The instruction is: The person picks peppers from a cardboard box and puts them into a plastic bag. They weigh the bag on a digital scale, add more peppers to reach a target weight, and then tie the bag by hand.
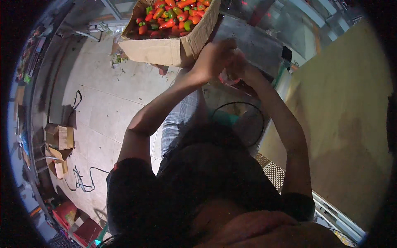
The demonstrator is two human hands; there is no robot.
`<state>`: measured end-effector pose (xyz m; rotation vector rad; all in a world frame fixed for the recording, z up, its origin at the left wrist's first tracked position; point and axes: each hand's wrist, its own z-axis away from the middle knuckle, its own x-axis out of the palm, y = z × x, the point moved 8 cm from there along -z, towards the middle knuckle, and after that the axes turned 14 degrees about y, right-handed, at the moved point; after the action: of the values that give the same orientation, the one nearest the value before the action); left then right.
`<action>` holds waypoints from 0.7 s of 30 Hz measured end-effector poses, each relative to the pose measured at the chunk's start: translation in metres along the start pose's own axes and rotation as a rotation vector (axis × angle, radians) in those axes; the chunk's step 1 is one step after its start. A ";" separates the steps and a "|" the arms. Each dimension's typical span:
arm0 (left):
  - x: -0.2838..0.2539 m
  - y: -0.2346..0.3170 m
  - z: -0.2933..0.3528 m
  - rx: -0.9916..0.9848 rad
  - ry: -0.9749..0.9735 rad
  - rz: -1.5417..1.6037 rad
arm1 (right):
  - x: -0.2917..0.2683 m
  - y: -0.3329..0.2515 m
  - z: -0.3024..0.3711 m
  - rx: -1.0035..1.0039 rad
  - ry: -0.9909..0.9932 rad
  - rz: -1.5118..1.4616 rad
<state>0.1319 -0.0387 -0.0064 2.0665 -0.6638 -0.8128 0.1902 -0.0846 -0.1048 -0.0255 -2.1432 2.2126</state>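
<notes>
My left hand (214, 59) and my right hand (237, 66) meet in front of me, close to the near right corner of an open cardboard box (151, 50). Fingers of both are curled together and partly smeared by motion; whatever they hold is too small or hidden to name. Just below them shows a red and whitish thing (228, 78), whose kind I cannot make out. Red, orange and green peppers (171, 18) fill the box. Beyond my hands lies a dark flat surface (250, 43).
A large plywood board (339, 124) stands along the right. On the tiled floor (103, 107) at left lie a black cord (87, 184), a small cardboard box (60, 142) and a red container (78, 223). A black hoop-like cable (263, 120) curves near my legs.
</notes>
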 end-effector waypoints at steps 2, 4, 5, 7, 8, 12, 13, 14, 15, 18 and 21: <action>0.004 -0.005 0.004 -0.041 -0.037 -0.013 | -0.019 0.011 0.015 0.147 0.383 0.212; 0.000 -0.005 0.000 0.019 -0.015 0.000 | -0.026 0.011 0.026 0.109 0.574 0.261; -0.002 -0.003 0.000 0.045 -0.006 0.003 | -0.025 0.006 0.028 0.042 0.620 0.242; -0.004 -0.003 0.002 0.010 -0.043 0.096 | -0.006 0.012 0.019 0.120 0.264 0.683; -0.004 -0.002 0.003 -0.005 -0.063 0.141 | 0.003 0.012 0.017 0.145 0.146 0.735; -0.014 0.008 0.005 0.045 0.006 0.201 | 0.025 0.005 0.001 0.258 0.215 0.336; -0.021 0.012 0.003 0.067 0.032 0.231 | 0.028 0.002 -0.002 0.275 0.287 0.214; -0.029 0.017 0.002 0.089 0.061 0.264 | 0.029 -0.003 -0.003 0.289 0.363 0.103; -0.030 0.014 0.000 0.053 -0.011 0.302 | 0.031 -0.010 -0.001 0.297 0.436 0.018; -0.037 0.000 -0.003 -0.027 -0.148 0.354 | 0.032 -0.027 0.006 0.249 0.536 -0.006; -0.040 -0.009 -0.005 -0.065 -0.134 0.304 | 0.037 -0.046 0.003 0.072 0.437 0.301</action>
<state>0.1110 -0.0039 0.0013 1.8064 -0.9851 -0.7882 0.1544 -0.0840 -0.0581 -0.7965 -1.9142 2.1620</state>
